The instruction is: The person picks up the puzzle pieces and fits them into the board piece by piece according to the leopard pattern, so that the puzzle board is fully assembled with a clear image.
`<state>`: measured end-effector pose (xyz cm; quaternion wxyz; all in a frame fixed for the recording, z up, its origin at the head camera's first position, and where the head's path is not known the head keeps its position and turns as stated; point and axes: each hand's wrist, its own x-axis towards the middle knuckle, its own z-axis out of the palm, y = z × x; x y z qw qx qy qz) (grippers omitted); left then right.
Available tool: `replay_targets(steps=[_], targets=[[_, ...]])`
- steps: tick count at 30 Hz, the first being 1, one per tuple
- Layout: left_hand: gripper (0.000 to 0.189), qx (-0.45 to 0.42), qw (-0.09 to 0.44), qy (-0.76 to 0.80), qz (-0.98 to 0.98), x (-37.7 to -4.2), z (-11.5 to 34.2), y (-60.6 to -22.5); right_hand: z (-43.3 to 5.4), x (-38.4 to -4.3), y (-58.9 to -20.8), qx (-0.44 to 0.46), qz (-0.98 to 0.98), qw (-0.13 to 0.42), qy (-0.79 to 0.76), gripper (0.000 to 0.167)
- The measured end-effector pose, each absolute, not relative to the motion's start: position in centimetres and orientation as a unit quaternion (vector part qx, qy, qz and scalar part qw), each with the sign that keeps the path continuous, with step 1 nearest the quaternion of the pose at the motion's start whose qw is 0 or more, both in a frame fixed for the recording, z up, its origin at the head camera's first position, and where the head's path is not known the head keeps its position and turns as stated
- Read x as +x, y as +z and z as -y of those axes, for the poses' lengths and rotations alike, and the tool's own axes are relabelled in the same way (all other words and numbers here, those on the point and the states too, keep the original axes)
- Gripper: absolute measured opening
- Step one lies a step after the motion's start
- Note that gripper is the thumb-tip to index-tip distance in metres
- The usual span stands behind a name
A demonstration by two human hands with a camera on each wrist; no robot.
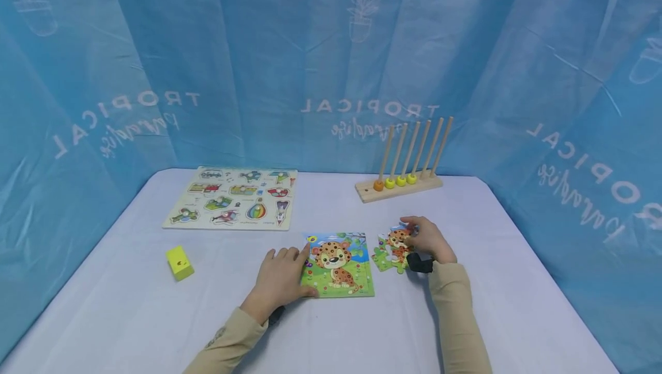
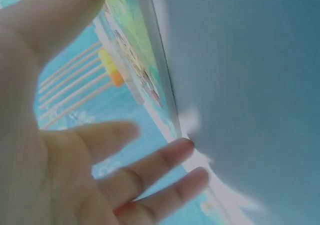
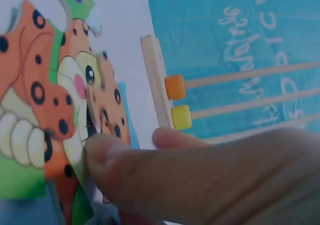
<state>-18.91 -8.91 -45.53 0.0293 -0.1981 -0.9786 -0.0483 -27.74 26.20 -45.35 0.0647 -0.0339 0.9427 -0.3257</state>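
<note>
A square leopard puzzle board (image 1: pixel 336 268) lies on the table in front of me. My left hand (image 1: pixel 281 276) rests at its left side, fingers spread and fairly straight, thumb by the near left corner. In the left wrist view, that hand (image 2: pixel 65 150) shows the spread fingers beside the board's edge (image 2: pixel 160 60). To the board's right lie loose leopard puzzle pieces (image 1: pixel 385 253), partly overlapping. My right hand (image 1: pixel 429 239) is over them. In the right wrist view, its thumb and a finger pinch a puzzle piece (image 3: pixel 111 97) with spotted orange fur, raised and tilted; part is hidden.
Behind the pieces stands a wooden peg rack (image 1: pixel 400 187) with upright rods and orange and yellow beads. A knobbed vehicle puzzle board (image 1: pixel 233 199) lies at the back left. A yellow block (image 1: pixel 179 263) sits at the left. A blue curtain (image 1: pixel 331 64) hangs behind the table.
</note>
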Motion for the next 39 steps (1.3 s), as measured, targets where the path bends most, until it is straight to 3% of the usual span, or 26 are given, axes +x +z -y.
replay_targets(steps=[4,17,24,28,33,39], targets=[[0.090,-0.209,0.047,-0.036,0.976,-18.9,9.0,-45.4,-26.1,-28.0,-45.3,-0.026,-0.952,0.060,-0.299,0.050],[0.086,-0.190,-0.021,-0.055,0.980,-18.3,9.0,-45.1,-24.7,-28.0,-45.2,0.015,-0.921,0.011,-0.388,0.027],[0.090,-0.231,-0.024,-0.105,0.967,-18.8,9.2,-45.4,-18.9,-27.4,-45.3,-0.063,-0.870,0.098,-0.479,0.021],[0.090,-0.251,-0.069,-0.146,0.954,-19.1,9.1,-45.2,-15.6,-27.1,-45.7,-0.086,-0.866,0.116,-0.479,0.017],[0.092,-0.246,-0.111,-0.155,0.950,-19.1,9.3,-45.2,-13.1,-26.4,-46.2,-0.078,-0.878,0.081,-0.466,0.015],[0.094,-0.246,-0.111,-0.158,0.950,-19.2,9.8,-45.3,-11.4,-26.1,-46.8,-0.096,-0.907,-0.017,-0.411,0.019]])
